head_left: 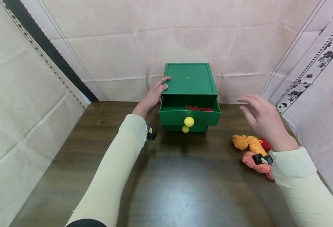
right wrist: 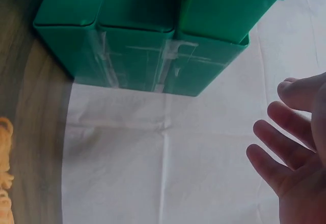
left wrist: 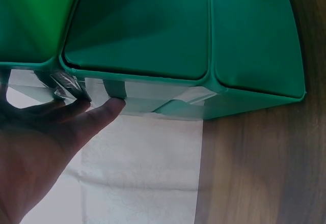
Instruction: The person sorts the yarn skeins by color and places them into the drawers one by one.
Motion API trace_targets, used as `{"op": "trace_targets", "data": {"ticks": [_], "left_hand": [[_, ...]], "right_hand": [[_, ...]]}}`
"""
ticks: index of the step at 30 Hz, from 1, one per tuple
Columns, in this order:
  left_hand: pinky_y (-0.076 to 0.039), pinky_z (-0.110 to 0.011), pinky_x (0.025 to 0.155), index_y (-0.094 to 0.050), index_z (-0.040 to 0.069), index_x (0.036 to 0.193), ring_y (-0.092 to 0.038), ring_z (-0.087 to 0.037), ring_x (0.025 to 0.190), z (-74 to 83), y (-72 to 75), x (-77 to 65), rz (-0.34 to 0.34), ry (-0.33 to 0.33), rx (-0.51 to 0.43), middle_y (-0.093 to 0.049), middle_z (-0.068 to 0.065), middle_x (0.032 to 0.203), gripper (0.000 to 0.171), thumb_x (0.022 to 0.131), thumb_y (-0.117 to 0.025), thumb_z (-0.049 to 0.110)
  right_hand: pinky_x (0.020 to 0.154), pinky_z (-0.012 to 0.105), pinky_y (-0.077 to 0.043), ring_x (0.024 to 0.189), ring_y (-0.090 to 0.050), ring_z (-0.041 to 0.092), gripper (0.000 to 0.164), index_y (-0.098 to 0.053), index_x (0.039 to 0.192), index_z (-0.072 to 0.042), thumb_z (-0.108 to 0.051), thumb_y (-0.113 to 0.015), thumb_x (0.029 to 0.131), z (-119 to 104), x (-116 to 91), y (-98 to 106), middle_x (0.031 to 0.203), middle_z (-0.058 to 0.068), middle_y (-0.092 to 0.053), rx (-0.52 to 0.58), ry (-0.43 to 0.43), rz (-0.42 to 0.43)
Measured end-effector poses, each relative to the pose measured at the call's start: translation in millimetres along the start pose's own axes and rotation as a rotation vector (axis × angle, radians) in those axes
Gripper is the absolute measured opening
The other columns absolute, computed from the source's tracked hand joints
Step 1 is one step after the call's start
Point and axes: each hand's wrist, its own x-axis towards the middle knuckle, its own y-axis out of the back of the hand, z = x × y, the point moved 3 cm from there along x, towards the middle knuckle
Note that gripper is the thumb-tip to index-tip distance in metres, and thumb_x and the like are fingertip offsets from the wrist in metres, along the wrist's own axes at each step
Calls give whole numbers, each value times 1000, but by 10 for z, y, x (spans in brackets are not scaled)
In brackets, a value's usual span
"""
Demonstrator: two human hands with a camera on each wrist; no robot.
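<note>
A green drawer box [head_left: 189, 78] stands at the back of the table, its top drawer [head_left: 172, 118] pulled out by its yellow knob side. Inside the drawer lies some red yarn [head_left: 199, 108]. My left hand [head_left: 152, 96] touches the box's left side near the top, its fingers [left wrist: 104, 113] laid along the taped side wall in the left wrist view. To the right of the box, my right hand [head_left: 264, 118] is held in the air with fingers spread and slightly bent, holding nothing. Its separated fingers [right wrist: 282, 145] show in the right wrist view, apart from the box.
Orange yarn bundles [head_left: 240, 142], a pink yarn bundle [head_left: 252, 162] and a dark red one [head_left: 265, 144] lie on the brown table [head_left: 166, 183], partly under the right wrist. Pale cloth [head_left: 126, 47] hangs behind the box and along both sides.
</note>
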Motion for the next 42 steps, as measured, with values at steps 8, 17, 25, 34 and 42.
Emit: {"op": "trace_targets", "data": {"ticks": [8, 17, 25, 34, 42], "left_hand": [[-38, -51, 106, -32, 29, 149, -35, -29, 138, 253, -62, -171, -8, 21, -8, -19, -3, 160, 43, 106, -28, 30], [-39, -53, 104, -38, 37, 141, -36, -29, 135, 45, -78, 11, 37, 25, -26, -21, 0, 159, 37, 104, -30, 35], [-38, -52, 105, -38, 34, 139, -36, -29, 134, 115, -104, -47, 54, 14, 2, -22, 0, 157, 36, 104, -28, 33], [-38, -52, 106, -35, 32, 141, -35, -29, 134, 215, -122, -73, 5, 36, -24, -20, -1, 157, 37, 105, -28, 32], [-43, -56, 99, -37, 41, 138, -41, -30, 130, 11, -50, 41, 6, 27, -38, -21, 0, 156, 35, 104, -29, 38]], "right_hand": [[92, 52, -45, 112, -58, 33, 28, -64, 121, -8, -7, -62, 93, 124, -84, 33, 121, 14, -64, 6, -47, -20], [97, 58, -40, 116, -55, 41, 30, -61, 125, -9, -11, -60, 95, 263, -182, 73, 126, 18, -61, 15, -131, -62], [98, 62, -36, 120, -50, 44, 33, -58, 131, -11, -19, -56, 99, 428, -286, 74, 130, 20, -56, 12, -229, -139], [100, 65, -33, 123, -46, 49, 31, -58, 128, -8, -18, -55, 99, 564, -378, 144, 132, 25, -54, -17, -268, -164], [99, 68, -31, 122, -42, 52, 34, -54, 131, -4, -18, -52, 100, 679, -491, 124, 134, 29, -50, -47, -334, -289]]}}
